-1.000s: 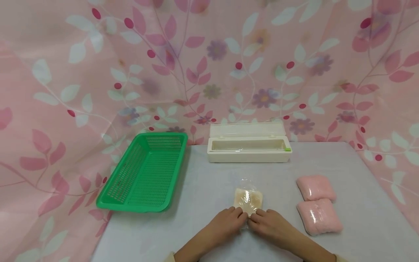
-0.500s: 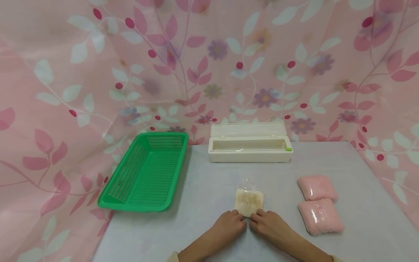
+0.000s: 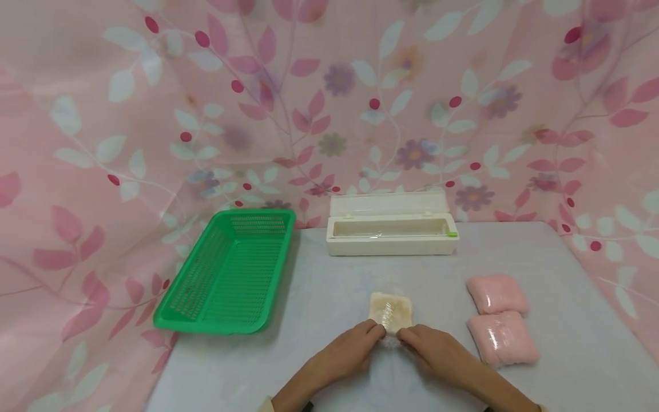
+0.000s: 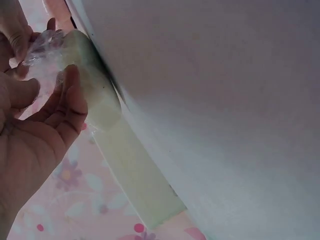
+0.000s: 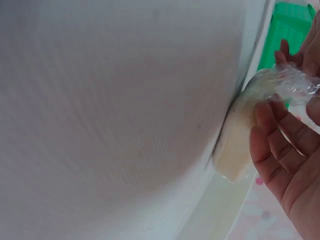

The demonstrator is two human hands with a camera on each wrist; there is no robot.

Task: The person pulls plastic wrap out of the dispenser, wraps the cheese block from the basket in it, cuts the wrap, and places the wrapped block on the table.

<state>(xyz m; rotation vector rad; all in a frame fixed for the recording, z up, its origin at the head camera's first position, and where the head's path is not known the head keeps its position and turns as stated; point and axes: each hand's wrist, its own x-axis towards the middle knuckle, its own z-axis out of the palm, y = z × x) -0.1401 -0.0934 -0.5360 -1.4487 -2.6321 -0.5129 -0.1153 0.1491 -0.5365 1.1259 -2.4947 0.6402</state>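
Note:
A small cream folded towel (image 3: pixel 391 309) in clear plastic wrap (image 3: pixel 389 343) lies on the table in the head view. My left hand (image 3: pixel 350 349) and right hand (image 3: pixel 437 352) meet at its near edge, fingertips over that edge. In the left wrist view, gathered plastic wrap (image 4: pixel 47 47) stands out from the towel (image 4: pixel 95 85) between the thumb and curled fingers of my left hand (image 4: pixel 40 135). From the right wrist, my right hand (image 5: pixel 295 165) holds the crinkled film (image 5: pixel 295 82) likewise, its fingers touching the towel (image 5: pixel 235 135).
Two pink wrapped bundles (image 3: pixel 501 337) lie right of my hands. Behind stands a long white wrap dispenser box (image 3: pixel 391 246), lid raised, with a green slider (image 3: pixel 452 234). A green plastic basket (image 3: pixel 280 280) sits at left. Floral curtain (image 3: pixel 334 114) hangs behind.
The film beyond the far side of the cream towel lay loose earlier and is now barely visible. My fingers have shifted from tightly curled to reaching over the near edge, with film bunched below.

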